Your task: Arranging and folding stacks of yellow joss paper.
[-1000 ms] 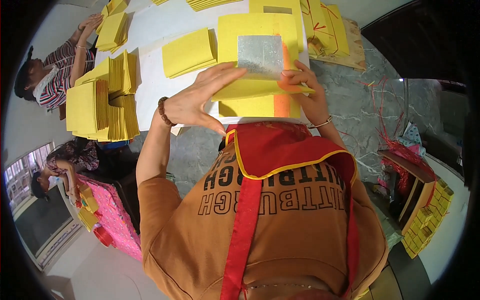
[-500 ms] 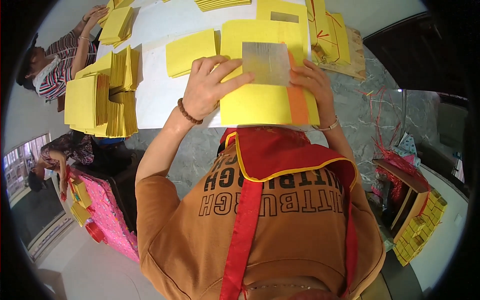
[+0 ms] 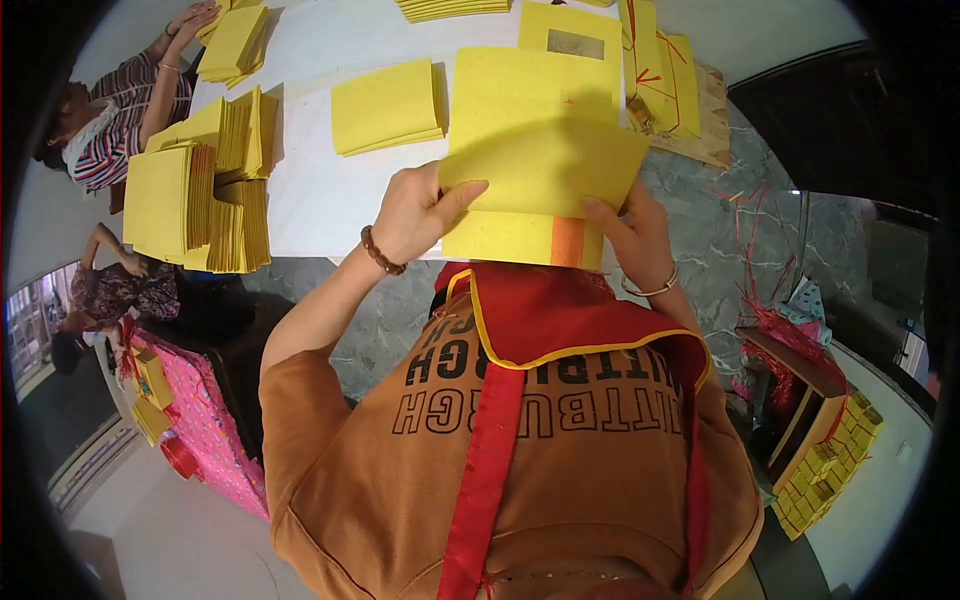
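My left hand (image 3: 412, 215) and my right hand (image 3: 642, 240) each pinch a side of a yellow paper sheet (image 3: 540, 165), thumbs on the near face. The sheet is raised and slightly bowed at the table's near edge. Below it shows a yellow strip (image 3: 490, 238) with an orange band (image 3: 567, 243). More yellow paper (image 3: 510, 85) lies flat just beyond. Past that, another piece of yellow paper (image 3: 535, 25) has a grey rectangle (image 3: 576, 43) on it.
A small yellow stack (image 3: 385, 105) lies left of my hands on the white table (image 3: 310, 190). Larger folded stacks (image 3: 165, 205) stand at its left edge, near a co-worker (image 3: 120, 120). Red-tied yellow bundles (image 3: 675, 85) sit at the right. Another person (image 3: 130, 285) is at lower left.
The grey metal plate that lay under my hands is no longer visible there. A yellow sheet is now lifted between both hands. The person at lower left has moved their arm.
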The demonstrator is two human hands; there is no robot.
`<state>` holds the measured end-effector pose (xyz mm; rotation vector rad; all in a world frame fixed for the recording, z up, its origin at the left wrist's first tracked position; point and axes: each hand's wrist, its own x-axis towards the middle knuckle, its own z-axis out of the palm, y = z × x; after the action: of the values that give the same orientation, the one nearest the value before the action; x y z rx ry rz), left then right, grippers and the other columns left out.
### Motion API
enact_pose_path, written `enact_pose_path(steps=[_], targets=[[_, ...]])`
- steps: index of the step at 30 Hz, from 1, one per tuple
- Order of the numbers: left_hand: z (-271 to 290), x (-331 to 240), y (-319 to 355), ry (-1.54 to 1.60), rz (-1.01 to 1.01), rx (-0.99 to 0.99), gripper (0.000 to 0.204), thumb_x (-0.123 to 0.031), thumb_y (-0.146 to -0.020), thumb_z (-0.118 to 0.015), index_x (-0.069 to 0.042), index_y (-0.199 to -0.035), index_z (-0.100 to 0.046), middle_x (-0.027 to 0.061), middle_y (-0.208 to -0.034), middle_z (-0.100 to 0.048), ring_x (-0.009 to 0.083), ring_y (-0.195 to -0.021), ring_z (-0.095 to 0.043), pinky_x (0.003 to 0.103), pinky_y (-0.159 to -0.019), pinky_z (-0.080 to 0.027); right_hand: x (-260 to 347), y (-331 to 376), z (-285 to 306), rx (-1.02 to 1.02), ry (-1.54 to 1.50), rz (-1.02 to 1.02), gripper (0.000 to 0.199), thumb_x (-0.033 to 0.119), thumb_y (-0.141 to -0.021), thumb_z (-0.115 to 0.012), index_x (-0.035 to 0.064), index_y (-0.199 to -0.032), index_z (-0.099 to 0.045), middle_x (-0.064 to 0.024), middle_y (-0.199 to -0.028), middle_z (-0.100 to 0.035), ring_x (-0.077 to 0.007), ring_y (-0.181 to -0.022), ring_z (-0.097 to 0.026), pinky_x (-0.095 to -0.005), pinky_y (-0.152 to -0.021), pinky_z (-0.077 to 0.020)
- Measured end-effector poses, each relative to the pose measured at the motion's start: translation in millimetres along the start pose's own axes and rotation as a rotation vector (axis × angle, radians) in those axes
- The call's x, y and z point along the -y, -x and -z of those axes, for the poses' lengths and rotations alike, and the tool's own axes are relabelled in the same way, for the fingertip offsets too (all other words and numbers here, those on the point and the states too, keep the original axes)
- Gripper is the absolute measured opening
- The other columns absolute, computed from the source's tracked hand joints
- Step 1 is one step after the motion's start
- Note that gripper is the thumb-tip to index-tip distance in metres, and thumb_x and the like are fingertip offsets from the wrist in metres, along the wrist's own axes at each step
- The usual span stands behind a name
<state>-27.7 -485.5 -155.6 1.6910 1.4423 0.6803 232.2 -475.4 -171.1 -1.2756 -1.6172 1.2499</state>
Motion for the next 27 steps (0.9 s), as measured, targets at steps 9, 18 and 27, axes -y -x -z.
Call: enact_pose_path(steps=[9, 18, 27], targets=[[-5.9, 4.6, -22.0, 0.312, 0.090, -0.070, 0.034, -0.020, -0.082, -0.062, 0.001, -0.107, -0.052, 0.0071, -0.055, -0.052, 0.0137, -0.046, -0.047, 0.030, -0.046, -0.038, -10.7, -12.7, -8.9, -0.117, -0.161, -0.028, 0.050, 0.004, -0.078, -0.065, 0.0024, -0.125, -0.048, -0.0049, -0.084, -0.063, -0.0055, -0.067, -0.054, -0.0202, -0.059, -0.0443], [-8.2, -0.1, -20.6, -0.088, 0.068, -0.148, 0.051, -0.021, -0.082, -0.061, -0.002, -0.123, -0.038, 0.0116, -0.057, -0.053, 0.0267, -0.048, -0.052, 0.036, -0.047, -0.039, -12.3, -18.8, -14.2, -0.178, -0.097, -0.015, 0.046, 0.008, -0.078, -0.065, 0.0020, -0.122, -0.052, -0.0070, -0.082, -0.064, -0.0049, -0.065, -0.052, -0.0212, -0.058, -0.0439], [-6.3, -32.7, -24.8, -0.573, -0.511, -0.354, 0.054, -0.024, -0.078, -0.065, -0.006, -0.125, -0.045, 0.0170, -0.119, -0.047, 0.0339, -0.111, -0.043, 0.043, -0.089, -0.035, -17.7, -18.8, -13.2, -0.171, -0.051, -0.050, 0.047, 0.010, -0.078, -0.064, 0.0009, -0.121, -0.052, -0.0096, -0.085, -0.065, -0.0054, -0.069, -0.053, -0.0219, -0.060, -0.0449]])
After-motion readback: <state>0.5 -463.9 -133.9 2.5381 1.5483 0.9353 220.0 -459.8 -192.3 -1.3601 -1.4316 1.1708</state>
